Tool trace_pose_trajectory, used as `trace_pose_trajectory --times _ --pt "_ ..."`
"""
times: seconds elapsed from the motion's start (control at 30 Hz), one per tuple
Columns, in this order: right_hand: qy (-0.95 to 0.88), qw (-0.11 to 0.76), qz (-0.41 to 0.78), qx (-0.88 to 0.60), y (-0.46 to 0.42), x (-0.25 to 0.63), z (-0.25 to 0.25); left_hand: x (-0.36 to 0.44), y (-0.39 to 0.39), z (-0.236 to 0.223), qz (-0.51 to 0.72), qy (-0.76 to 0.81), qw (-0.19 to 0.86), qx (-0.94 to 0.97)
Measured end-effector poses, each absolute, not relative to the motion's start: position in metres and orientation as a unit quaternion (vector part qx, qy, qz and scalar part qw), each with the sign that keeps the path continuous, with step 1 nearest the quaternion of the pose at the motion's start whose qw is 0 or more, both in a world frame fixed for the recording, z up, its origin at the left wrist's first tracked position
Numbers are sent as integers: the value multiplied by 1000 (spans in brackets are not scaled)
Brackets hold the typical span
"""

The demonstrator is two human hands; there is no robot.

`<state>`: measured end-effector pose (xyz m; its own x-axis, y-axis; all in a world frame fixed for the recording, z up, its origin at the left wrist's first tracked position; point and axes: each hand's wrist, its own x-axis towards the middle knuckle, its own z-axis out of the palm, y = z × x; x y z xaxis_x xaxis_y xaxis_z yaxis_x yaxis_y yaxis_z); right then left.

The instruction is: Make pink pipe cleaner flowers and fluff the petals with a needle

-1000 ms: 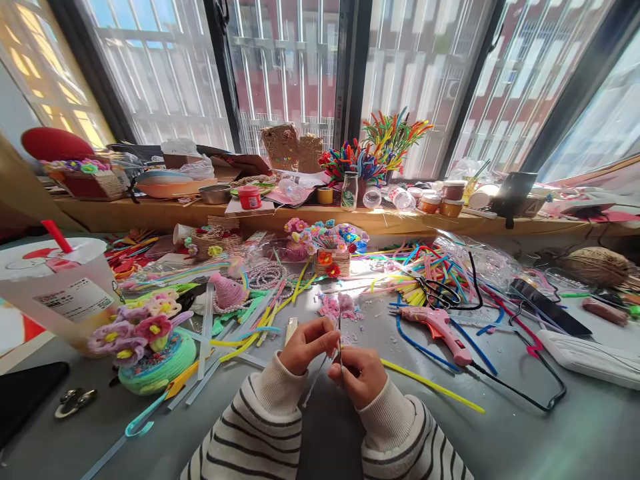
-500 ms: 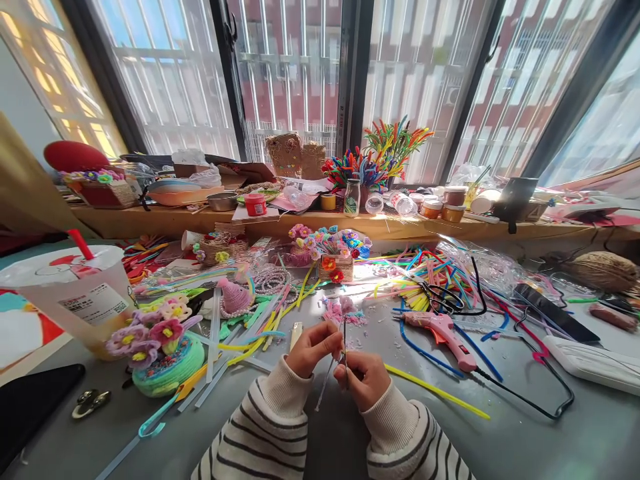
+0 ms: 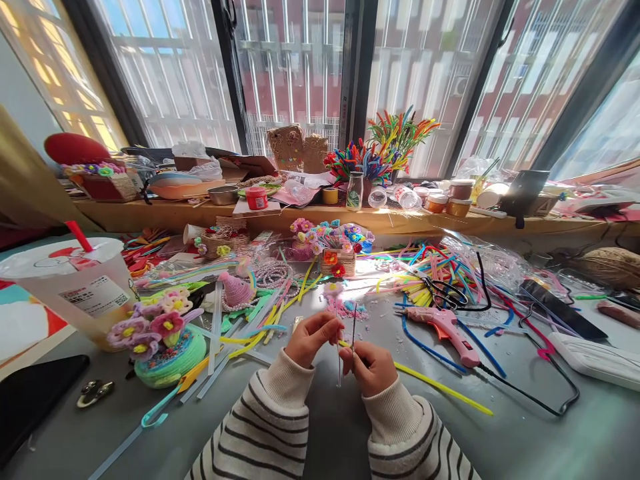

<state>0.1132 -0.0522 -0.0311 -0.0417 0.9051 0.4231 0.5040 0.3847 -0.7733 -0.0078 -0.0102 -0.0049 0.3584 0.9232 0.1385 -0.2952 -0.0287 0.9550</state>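
My left hand [image 3: 313,339] is closed, pinching a thin pale stem [image 3: 339,373] between thumb and fingers. The stem stands nearly upright, and a small pale pink flower [image 3: 333,289] shows at its top. My right hand [image 3: 373,367] is closed around a thin dark stick [image 3: 355,323] that points upward; its exact kind is too fine to make out. A narrow gap separates the two hands above the grey table [image 3: 330,440]. Behind them lie pink and blue fuzzy scraps [image 3: 353,308].
A pink glue gun [image 3: 445,330] and a yellow pipe cleaner [image 3: 445,390] lie to the right, with scissors [image 3: 443,293] behind. At left are a drink cup [image 3: 95,293], a green base with fuzzy flowers [image 3: 170,360] and clear glue sticks [image 3: 214,333]. A flower box [image 3: 337,262] stands behind.
My hands have moved apart slightly. The dark stick has gone right, away from the pale stem, which has swung from slanted to nearly upright. The view has shifted a little.
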Motion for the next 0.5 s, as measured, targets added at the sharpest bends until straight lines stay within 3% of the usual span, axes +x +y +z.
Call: trace_pose_trajectory --times 0.5 --pt "-676 472 344 -450 -53 112 -32 -9 -9 -4 542 303 653 433"
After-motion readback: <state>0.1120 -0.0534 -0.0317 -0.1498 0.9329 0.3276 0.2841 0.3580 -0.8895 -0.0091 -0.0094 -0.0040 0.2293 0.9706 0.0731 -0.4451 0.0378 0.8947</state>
